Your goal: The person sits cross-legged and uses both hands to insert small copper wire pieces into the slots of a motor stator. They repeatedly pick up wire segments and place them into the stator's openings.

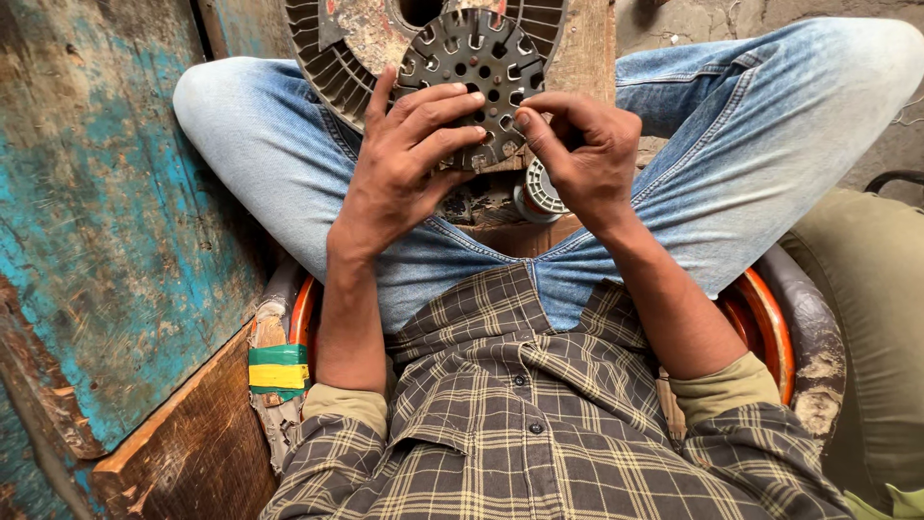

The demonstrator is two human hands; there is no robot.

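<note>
I sit with my knees spread, in blue jeans and a plaid shirt. My left hand (409, 154) grips a round, dark grey slotted metal core (472, 58) with several holes, fingers laid across its lower face. My right hand (582, 154) pinches at the core's lower right edge with thumb and fingertips. Behind the core lies a larger ribbed round metal housing (332, 58), rusty and dusty. A small grey ribbed round part (544, 190) shows just below my right hand, partly hidden by it.
A worn wooden board (587, 48) lies under the parts between my knees. A scuffed blue-painted panel (96, 212) stands to the left, with a brown wooden plank (192, 443) below it. The orange seat rim (770, 318) curves behind me. An olive cloth (866, 318) lies at right.
</note>
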